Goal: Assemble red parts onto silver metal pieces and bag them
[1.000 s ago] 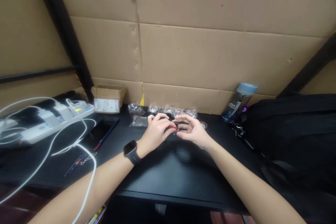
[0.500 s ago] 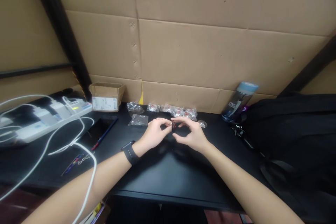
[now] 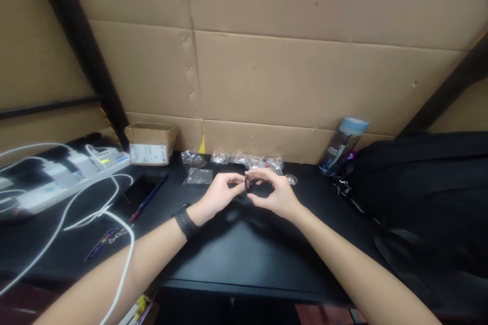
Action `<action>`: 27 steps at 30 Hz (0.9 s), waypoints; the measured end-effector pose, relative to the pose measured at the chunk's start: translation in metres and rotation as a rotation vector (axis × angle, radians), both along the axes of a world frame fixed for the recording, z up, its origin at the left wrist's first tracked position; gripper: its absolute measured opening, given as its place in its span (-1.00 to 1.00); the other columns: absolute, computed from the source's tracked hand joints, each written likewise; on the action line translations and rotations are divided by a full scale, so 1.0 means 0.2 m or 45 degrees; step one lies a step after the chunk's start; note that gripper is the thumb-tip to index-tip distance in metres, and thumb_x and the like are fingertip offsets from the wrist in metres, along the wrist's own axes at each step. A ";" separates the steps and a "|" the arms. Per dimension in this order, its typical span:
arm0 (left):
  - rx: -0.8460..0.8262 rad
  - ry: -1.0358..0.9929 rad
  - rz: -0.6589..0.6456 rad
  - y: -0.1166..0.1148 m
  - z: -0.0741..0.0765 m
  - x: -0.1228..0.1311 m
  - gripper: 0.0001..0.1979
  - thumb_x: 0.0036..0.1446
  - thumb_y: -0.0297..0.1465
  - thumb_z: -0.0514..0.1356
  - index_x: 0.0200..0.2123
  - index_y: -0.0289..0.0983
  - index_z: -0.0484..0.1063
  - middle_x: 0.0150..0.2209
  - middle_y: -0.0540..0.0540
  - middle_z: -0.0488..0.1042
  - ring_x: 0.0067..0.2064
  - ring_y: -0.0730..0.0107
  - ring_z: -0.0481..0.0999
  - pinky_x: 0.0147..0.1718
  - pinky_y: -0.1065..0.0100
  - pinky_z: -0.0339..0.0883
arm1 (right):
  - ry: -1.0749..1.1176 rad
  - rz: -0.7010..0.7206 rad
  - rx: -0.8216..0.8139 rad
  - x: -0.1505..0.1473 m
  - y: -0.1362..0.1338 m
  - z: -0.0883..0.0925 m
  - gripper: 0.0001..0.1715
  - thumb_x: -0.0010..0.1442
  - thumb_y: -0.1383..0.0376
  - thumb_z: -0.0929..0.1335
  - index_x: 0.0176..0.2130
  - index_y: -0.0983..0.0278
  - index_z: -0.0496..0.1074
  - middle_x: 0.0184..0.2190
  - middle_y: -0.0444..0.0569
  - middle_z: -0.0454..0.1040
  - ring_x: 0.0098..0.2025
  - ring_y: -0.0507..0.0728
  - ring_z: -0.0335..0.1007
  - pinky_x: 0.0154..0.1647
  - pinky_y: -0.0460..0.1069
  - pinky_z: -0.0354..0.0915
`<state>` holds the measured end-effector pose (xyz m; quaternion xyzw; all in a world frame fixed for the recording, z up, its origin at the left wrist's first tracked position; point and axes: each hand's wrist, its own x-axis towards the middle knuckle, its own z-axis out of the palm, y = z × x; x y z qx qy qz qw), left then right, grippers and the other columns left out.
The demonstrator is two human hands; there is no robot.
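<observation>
A small dark round disc [image 3: 248, 184] is held on edge above the black table, between my two hands. My left hand [image 3: 223, 190], with a black watch on the wrist, pinches its left side. The thumb and fingers of my right hand [image 3: 276, 193] curve around its rim from the right. Just behind the hands lie several small clear packets [image 3: 254, 161] with round silvery things in them. A clear round piece [image 3: 292, 179] rests on the table beyond my right hand. A flat clear plastic bag [image 3: 198, 176] lies to the left.
At the back left stands an open cardboard box [image 3: 149, 153]. White cables and a power strip [image 3: 72, 180] fill the left, near a dark tablet [image 3: 139, 195] and a keyring [image 3: 102, 241]. A blue-lidded bottle [image 3: 341, 147] and a black bag [image 3: 423, 203] stand on the right.
The disc has turned a little, so more of its dark face shows. Both hands keep their hold. The whole view has shifted slightly.
</observation>
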<state>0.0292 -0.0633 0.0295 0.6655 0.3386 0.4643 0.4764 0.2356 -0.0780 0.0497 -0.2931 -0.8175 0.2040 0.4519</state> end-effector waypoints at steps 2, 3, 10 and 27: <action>-0.032 -0.005 0.020 0.00 0.00 0.01 -0.70 0.10 -0.22 0.40 -0.19 -0.32 0.65 -0.18 -0.19 0.68 -0.13 0.18 0.62 -0.01 0.24 0.44 | -0.004 -0.007 0.000 -0.01 0.00 -0.01 -0.34 0.05 0.36 0.50 0.15 0.15 0.42 0.03 0.00 0.60 0.05 0.22 0.57 -0.02 0.07 0.51; -0.062 -0.016 0.023 -0.01 0.00 0.01 -0.69 0.08 -0.22 0.42 -0.20 -0.32 0.65 -0.20 -0.19 0.68 -0.14 0.18 0.62 -0.02 0.24 0.44 | -0.018 -0.011 0.015 -0.01 0.00 -0.01 -0.34 0.06 0.35 0.50 0.15 0.15 0.42 0.03 0.00 0.60 0.04 0.22 0.58 -0.01 0.08 0.51; -0.294 -0.160 -0.036 0.00 -0.01 0.00 -0.70 0.02 -0.25 0.45 -0.24 -0.33 0.64 -0.23 -0.18 0.67 -0.18 0.24 0.63 0.00 0.24 0.42 | -0.145 -0.032 0.255 -0.02 -0.01 0.01 -0.44 0.15 0.37 0.45 0.14 0.11 0.46 0.07 -0.02 0.59 0.07 0.21 0.56 0.15 0.14 0.44; -0.281 -0.152 -0.087 0.02 -0.02 -0.02 -0.61 -0.09 -0.29 0.52 -0.18 -0.33 0.62 -0.23 -0.19 0.67 -0.17 0.22 0.64 -0.04 0.22 0.45 | -0.039 -0.023 0.094 -0.01 -0.03 0.02 -0.38 0.09 0.35 0.48 0.15 0.11 0.47 0.05 -0.05 0.59 0.03 0.20 0.56 0.01 0.08 0.51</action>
